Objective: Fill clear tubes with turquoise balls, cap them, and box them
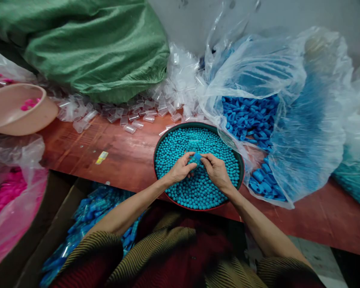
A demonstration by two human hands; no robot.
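My left hand (181, 169) and my right hand (216, 170) meet above a round basin (240, 166) filled with small turquoise beads (174, 148). Between their fingertips is a small blue plastic cap (197, 157). My right thumb and fingers pinch the cap. The left fingers close around a clear plastic tube (194, 141) that is hard to make out against the beads and seems joined to the cap. To the right, a clear plastic bag (312, 120) lies open with loose blue caps (249, 116) inside it.
Loose clear tubes (148, 114) lie heaped along the back of the red table (123, 150), under a green sack (102, 48). A pink bowl (21, 110) stands at left. Below the front edge are pink pieces (6, 192) in a lined box and bagged blue pieces (93, 224).
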